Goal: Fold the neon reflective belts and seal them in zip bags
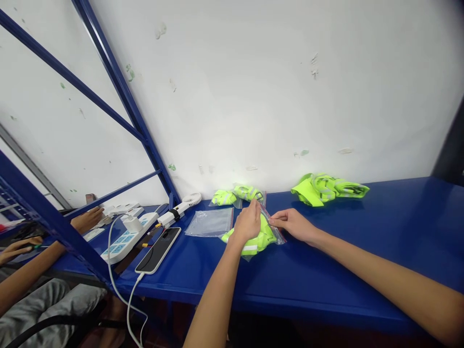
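Note:
A clear zip bag [278,235] with a folded yellow-green reflective vest [258,241] inside lies on the blue table. My left hand [248,221] is closed at the far end of the bag's red-lined mouth, its fingertips partly hidden. Pinching the nearer side of that same edge is my right hand [290,223], thumb against fingers. An unfilled clear zip bag [210,222] rests flat to the left. Behind my left hand are bagged vests [248,192] by the wall. A loosely bundled vest [326,189] sits at the back right.
Left on the table [344,270] are a phone [159,251] on a white cable, a power strip [126,239] and a small white fan [191,199]. A blue metal frame [139,121] rises there. Beyond it, another person's hand [87,219] works.

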The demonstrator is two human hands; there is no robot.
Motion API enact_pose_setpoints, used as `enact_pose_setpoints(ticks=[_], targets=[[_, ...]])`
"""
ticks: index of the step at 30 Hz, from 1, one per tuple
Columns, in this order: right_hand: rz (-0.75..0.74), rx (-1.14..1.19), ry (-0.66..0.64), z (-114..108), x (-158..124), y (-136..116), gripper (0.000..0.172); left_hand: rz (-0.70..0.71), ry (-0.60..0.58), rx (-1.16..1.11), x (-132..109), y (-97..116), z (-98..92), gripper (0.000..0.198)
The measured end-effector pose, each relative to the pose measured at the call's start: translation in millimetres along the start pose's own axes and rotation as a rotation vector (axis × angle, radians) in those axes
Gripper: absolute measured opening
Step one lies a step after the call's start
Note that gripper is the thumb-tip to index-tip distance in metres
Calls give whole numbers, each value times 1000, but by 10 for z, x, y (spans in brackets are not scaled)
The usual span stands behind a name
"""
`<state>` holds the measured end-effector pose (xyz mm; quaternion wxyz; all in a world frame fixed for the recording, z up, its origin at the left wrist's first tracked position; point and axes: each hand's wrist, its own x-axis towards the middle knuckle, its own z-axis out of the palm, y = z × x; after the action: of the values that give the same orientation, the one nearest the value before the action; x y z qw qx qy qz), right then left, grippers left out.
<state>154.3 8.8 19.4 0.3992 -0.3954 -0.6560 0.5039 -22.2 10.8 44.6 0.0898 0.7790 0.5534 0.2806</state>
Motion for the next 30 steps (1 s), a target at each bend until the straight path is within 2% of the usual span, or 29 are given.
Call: enact_pose_setpoints(ticks=[17,25,30], targets=[[4,-5,56,90,19,38,36,-29,-44,89,16,-8,31,41],[7,56,43,81,-9,38,32,37,-28,80,16,-42,46,43],[24,87,48,66,-12,27,31,26,-36,85,-1,-19,31,42]])
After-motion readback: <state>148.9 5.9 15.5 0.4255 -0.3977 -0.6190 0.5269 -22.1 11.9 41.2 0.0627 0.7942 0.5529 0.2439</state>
